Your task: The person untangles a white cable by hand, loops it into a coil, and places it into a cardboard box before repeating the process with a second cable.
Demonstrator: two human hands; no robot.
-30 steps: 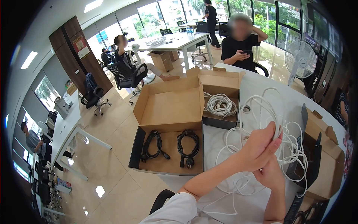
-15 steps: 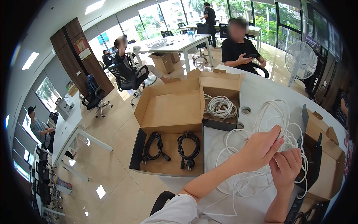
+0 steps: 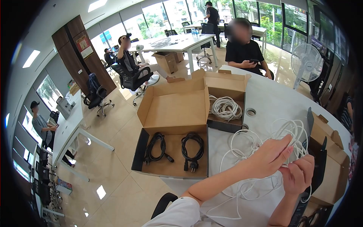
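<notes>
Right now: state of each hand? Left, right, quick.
Left hand: closed, holding the white cable coil.
Right hand: closed, grip on strands of the same white cable.

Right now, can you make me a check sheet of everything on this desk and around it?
Surface: white table, with a round cable hole.
Job's things: white cable, looped in both hands, with a loose tangle trailing over the table.
Clutter: open cardboard box at the table edge; second box behind it; brown box on the right.
Hands: left hand and right hand both grip the white cable.
Cables: black power cords, two coiled in the open cardboard box; white coil in the second box.
Surroundings: seated person with a phone, fan, office chair, other desks.
</notes>
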